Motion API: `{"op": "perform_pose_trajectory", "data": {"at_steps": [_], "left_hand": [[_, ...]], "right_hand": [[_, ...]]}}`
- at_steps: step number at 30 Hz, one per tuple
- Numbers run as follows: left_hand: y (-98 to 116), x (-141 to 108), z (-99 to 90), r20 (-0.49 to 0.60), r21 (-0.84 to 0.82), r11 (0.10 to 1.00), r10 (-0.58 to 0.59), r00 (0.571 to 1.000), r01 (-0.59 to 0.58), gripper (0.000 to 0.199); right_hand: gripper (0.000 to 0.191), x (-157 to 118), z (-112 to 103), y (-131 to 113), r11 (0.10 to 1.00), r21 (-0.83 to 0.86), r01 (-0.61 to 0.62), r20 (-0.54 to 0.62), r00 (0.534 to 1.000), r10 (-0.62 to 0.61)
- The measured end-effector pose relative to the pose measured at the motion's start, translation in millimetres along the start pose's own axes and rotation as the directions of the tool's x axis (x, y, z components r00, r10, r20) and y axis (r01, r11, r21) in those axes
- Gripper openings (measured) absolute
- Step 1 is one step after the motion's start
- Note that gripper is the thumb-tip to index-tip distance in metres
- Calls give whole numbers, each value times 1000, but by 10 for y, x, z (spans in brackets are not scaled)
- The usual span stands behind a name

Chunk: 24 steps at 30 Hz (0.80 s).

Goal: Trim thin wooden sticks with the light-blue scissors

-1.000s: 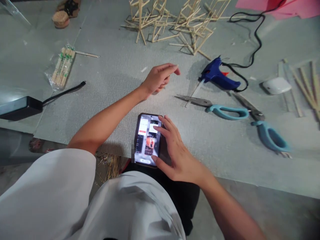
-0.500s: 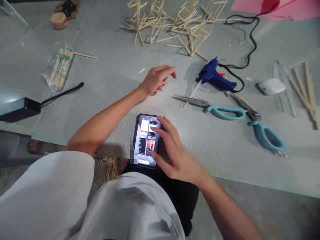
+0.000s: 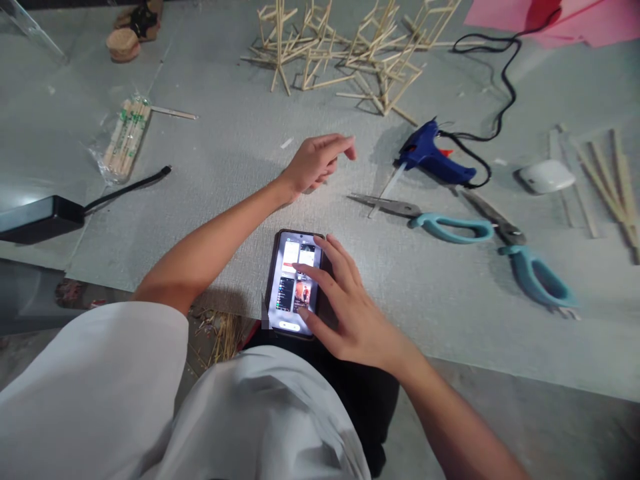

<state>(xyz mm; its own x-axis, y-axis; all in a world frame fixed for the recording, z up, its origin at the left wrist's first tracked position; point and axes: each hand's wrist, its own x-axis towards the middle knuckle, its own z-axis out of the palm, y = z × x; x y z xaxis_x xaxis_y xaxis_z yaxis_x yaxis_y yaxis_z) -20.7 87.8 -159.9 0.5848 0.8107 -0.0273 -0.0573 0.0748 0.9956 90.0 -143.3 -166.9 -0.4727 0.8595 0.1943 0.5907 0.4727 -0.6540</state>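
Note:
A smartphone [image 3: 295, 283] with a lit screen of several app cards lies at the table's front edge, just before my body. Over its right side my right hand [image 3: 345, 300] is open, fingers spread and index finger reaching across the screen; whether a fingertip touches the glass I cannot tell. Beyond the phone, my left hand [image 3: 317, 163] rests on the table with its fingers curled in and the index finger bent forward. Nothing shows in it. To its right lie a blue glue gun [image 3: 433, 155] with a glue stick in it and scissors with light blue handles [image 3: 453, 227].
Frames of thin sticks [image 3: 345, 53] stand at the back. A bag of wrapped chopsticks [image 3: 125, 137] and a black power adapter [image 3: 45, 217] are on the left. At right are a white case [image 3: 547, 177], loose sticks [image 3: 613, 180] and pink sheets [image 3: 575, 20].
My right index finger has slid left across the phone's screen. My left hand stays put; the whole view has shifted slightly.

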Motion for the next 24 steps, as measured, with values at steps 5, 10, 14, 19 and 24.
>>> {"op": "perform_pose_trajectory", "data": {"at_steps": [5, 10, 14, 19, 24], "left_hand": [[-17, -1, -15, 10, 25, 1000, 16, 1000, -16, 34], [-21, -1, -28, 20, 32, 999, 25, 999, -26, 34], [-12, 4, -24, 15, 17, 1000, -7, 1000, 7, 35], [2, 8, -11, 8, 1, 996, -84, 996, 84, 35], [22, -16, -4, 21, -19, 997, -75, 997, 76, 31]], "right_hand": [[59, 5, -8, -7, 1000, -8, -2, 0, 1000, 2], [56, 11, -5, -11, 1000, -12, 5, 5, 1000, -5], [59, -6, 14, -3, 1000, 5, 12, -14, 1000, -12], [61, 99, -149, 70, 996, 86, 3, -164, 986, 11], [43, 502, -530, 348, 995, -82, -62, -357, 934, 29]]}}
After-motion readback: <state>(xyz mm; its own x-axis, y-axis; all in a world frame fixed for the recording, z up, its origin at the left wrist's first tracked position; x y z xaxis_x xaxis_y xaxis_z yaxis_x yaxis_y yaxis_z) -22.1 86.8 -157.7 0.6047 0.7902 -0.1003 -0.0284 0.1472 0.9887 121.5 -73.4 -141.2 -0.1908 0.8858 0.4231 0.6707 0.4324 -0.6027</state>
